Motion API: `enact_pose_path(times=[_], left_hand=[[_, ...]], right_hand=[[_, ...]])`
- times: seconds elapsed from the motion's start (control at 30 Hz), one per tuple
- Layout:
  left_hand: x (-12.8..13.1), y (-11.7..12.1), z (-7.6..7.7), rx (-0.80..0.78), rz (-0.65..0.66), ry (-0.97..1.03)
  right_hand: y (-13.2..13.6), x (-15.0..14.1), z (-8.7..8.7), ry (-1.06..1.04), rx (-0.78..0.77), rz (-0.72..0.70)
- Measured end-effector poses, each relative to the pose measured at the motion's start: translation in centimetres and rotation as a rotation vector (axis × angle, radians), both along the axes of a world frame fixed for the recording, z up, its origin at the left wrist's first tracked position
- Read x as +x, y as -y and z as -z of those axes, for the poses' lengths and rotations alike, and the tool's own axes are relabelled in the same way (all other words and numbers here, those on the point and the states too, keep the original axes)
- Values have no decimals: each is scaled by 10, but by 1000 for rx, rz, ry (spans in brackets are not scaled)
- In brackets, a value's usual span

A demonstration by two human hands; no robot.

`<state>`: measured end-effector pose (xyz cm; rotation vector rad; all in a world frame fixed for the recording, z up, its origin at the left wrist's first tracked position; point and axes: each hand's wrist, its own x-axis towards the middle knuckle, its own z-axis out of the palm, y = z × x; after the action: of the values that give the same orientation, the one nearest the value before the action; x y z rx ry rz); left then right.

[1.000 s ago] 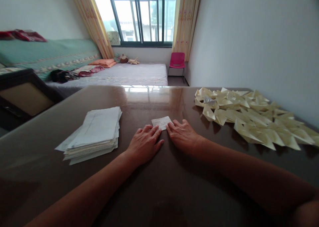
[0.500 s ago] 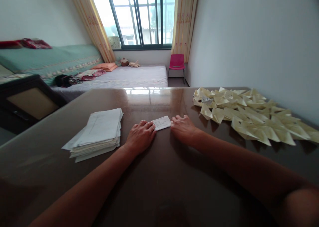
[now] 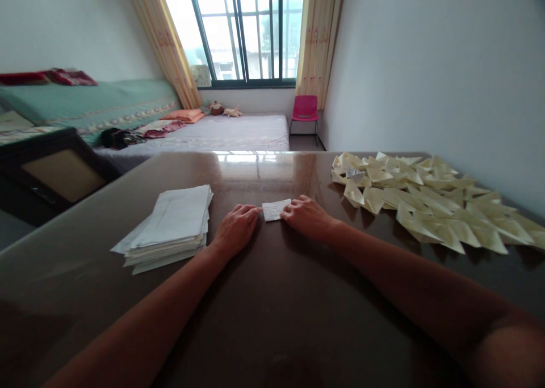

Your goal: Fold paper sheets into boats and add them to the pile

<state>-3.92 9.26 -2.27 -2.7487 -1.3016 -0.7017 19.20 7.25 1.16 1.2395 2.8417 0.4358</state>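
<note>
Paper (image 3: 273,210), small and covered with rows of writing, lies on the glossy brown table (image 3: 264,303) between the two hands. The right hand (image 3: 307,218) has its fingers bent over the paper's right end; whether they pinch it, I cannot tell. The left hand (image 3: 237,228) is released, fingers together and reaching to the left edge, contact unclear. Beyond the left hand sits an uneven stack (image 3: 176,218) of sheets; well to the right spread many cream folded shapes (image 3: 426,195), one greyish (image 3: 355,174).
</note>
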Motion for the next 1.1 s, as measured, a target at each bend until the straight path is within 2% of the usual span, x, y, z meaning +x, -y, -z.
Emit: enact_pose_path(times=[0.13,0.37,0.43,0.5,0.57,0.67,0.77,0.9,1.0,1.1], left_hand=[[-2,-4,2,38,35,23],[6,4,-4,73,185,-54],[7,7,-6,60,199,-43],[8,7,-8,32,157,32],[9,7,-11,-33,72,205],[11,7,-15,-257,-19,489],[13,10,-20,-465,-25,658],[15,13,-21,-640,51,770],[16,12,-20,-718,108,789],[16,12,-18,-744,104,803]], right_hand=[[-9,11,2,-35,-9,-87],[-17,18,6,-113,-27,-124],[-14,17,6,-172,-24,-110],[-12,15,6,-269,-1,-52],[-10,12,6,-406,28,11],[-12,7,9,-652,45,60],[-19,5,13,-887,-63,93],[-28,10,18,-1019,-341,75],[-30,13,18,-1037,-353,77],[-28,13,17,-1019,-354,70]])
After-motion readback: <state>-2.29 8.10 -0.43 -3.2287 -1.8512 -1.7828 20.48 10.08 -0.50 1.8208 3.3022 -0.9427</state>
